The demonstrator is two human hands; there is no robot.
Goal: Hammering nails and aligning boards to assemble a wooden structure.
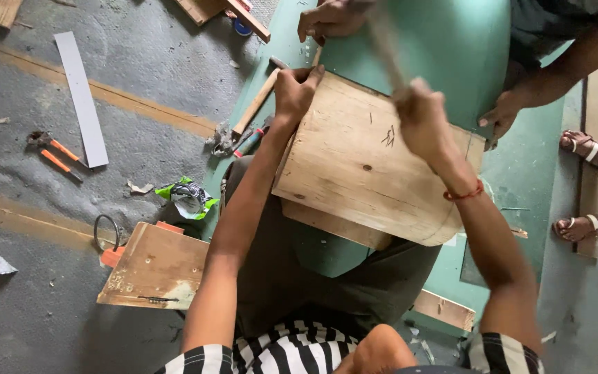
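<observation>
1. Left hand [295,90] clamped on the far left corner of the wooden board [368,163], thumb on top.
2. Right hand [423,121] fisted round a blurred tool handle [384,45], raised over the board's far edge; head not visible.
3. Board lies tilted on the green sheet [451,41], directly under the right hand, its long edge across the lap.
4. Another person's hands [330,19] press the sheet beyond.
</observation>
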